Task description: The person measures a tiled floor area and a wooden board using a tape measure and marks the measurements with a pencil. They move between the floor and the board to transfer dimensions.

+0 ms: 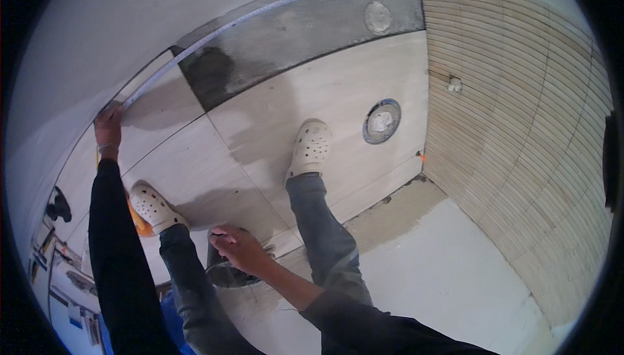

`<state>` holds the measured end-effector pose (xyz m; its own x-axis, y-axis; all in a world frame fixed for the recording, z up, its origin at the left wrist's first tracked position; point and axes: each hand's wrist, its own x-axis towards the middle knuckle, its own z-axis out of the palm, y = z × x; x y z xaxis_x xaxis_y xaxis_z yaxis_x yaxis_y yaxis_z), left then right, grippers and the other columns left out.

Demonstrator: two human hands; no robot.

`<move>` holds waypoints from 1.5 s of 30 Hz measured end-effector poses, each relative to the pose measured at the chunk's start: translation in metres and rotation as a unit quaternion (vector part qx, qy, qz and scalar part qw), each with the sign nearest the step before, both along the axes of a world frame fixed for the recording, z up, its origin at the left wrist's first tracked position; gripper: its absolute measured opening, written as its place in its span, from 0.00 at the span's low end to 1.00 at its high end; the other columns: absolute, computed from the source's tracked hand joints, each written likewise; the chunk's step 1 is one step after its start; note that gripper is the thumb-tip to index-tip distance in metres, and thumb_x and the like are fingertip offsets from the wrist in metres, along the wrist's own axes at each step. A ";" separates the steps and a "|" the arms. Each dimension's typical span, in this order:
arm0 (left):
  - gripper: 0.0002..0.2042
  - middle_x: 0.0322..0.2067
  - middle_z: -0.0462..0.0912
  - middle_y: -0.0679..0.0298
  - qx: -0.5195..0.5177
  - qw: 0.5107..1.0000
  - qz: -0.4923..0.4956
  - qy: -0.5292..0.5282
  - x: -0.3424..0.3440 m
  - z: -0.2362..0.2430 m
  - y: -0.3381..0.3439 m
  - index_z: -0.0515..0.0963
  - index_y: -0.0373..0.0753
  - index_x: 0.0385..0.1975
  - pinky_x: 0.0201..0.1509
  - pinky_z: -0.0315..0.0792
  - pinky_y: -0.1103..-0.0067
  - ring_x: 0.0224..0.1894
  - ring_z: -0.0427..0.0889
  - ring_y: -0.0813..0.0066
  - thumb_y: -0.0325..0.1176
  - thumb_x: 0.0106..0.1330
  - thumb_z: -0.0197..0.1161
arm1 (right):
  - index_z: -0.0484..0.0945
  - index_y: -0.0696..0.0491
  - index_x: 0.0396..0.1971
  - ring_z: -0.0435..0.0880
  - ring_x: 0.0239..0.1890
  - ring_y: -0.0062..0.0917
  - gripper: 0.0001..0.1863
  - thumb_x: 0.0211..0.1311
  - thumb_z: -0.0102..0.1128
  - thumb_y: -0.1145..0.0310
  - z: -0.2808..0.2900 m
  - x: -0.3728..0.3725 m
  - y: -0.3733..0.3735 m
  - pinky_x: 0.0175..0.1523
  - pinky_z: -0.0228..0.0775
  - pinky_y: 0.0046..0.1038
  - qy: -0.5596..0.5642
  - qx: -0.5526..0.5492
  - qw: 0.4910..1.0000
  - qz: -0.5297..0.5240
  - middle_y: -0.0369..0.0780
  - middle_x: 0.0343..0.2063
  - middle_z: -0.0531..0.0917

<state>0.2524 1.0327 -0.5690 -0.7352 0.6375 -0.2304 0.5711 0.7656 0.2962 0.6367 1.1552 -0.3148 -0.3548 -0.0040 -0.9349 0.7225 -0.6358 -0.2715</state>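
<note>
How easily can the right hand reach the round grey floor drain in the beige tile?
Probably not without leaning forward. The right hand rests low near the knees, and the round grey floor drain lies beyond the right foot in its cream clog; nothing blocks the way.

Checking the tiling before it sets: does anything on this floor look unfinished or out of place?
Yes. A grey strip along the wall is bare of tiles, with a tape measure stretched along it from the left hand. An orange spacer sticks out at the tile edge by the ribbed wall.

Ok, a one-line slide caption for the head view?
Left hand pins a tape measure along the wall edge of a part-tiled floor; right hand hangs near the knee.
</note>
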 end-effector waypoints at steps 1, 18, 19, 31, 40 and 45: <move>0.14 0.37 0.81 0.58 0.012 1.000 0.001 -0.008 0.019 -0.026 -0.009 0.81 0.45 0.38 0.51 0.69 0.68 0.45 0.76 0.58 0.45 0.62 0.57 | 0.71 0.58 0.50 0.78 0.31 0.20 0.21 0.64 0.56 0.58 -0.008 0.009 -0.003 0.36 0.70 0.22 -0.014 -0.006 1.000 0.012 0.38 0.32 0.79; 0.12 0.45 0.79 0.68 -0.199 0.945 0.218 0.138 0.051 0.027 0.085 0.82 0.57 0.38 0.48 0.73 0.67 0.48 0.75 0.60 0.50 0.60 0.56 | 0.68 0.63 0.53 0.82 0.38 0.26 0.30 0.64 0.54 0.51 0.011 -0.005 0.021 0.40 0.73 0.23 -0.028 -0.036 0.999 -0.021 0.47 0.41 0.80; 0.12 0.45 0.79 0.68 -0.201 0.944 0.218 0.141 0.048 0.025 0.080 0.82 0.57 0.38 0.48 0.73 0.67 0.48 0.75 0.60 0.50 0.60 0.56 | 0.68 0.63 0.53 0.82 0.39 0.27 0.30 0.64 0.54 0.50 0.012 -0.006 0.021 0.40 0.73 0.23 -0.032 -0.043 0.998 -0.016 0.48 0.42 0.80; 0.15 0.40 0.83 0.64 -0.225 0.943 0.217 0.109 0.041 0.016 0.080 0.82 0.54 0.39 0.56 0.64 0.68 0.48 0.78 0.66 0.48 0.64 0.49 | 0.68 0.63 0.53 0.80 0.43 0.27 0.29 0.63 0.56 0.53 0.016 -0.013 0.028 0.47 0.74 0.26 -0.035 -0.073 0.996 -0.043 0.48 0.42 0.79; 0.13 0.45 0.79 0.69 -0.227 0.933 0.250 0.123 0.048 0.021 0.085 0.81 0.58 0.41 0.48 0.73 0.66 0.52 0.72 0.61 0.51 0.63 0.53 | 0.67 0.63 0.54 0.81 0.41 0.29 0.29 0.64 0.56 0.53 0.016 -0.012 0.029 0.47 0.72 0.27 -0.036 -0.086 0.994 -0.050 0.49 0.45 0.78; 0.13 0.45 0.80 0.64 -0.194 0.938 0.263 0.119 0.052 0.021 0.086 0.82 0.56 0.39 0.53 0.70 0.67 0.51 0.74 0.58 0.51 0.61 0.54 | 0.67 0.62 0.55 0.81 0.40 0.29 0.30 0.64 0.55 0.53 0.014 -0.011 0.028 0.45 0.72 0.26 -0.043 -0.083 0.995 -0.037 0.48 0.44 0.79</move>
<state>0.3045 1.1190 -0.5480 -0.9843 0.0747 -0.1599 0.0992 0.9835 -0.1513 0.6259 1.1835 -0.3010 -0.2787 -0.1386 -0.9503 0.6884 -0.7188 -0.0971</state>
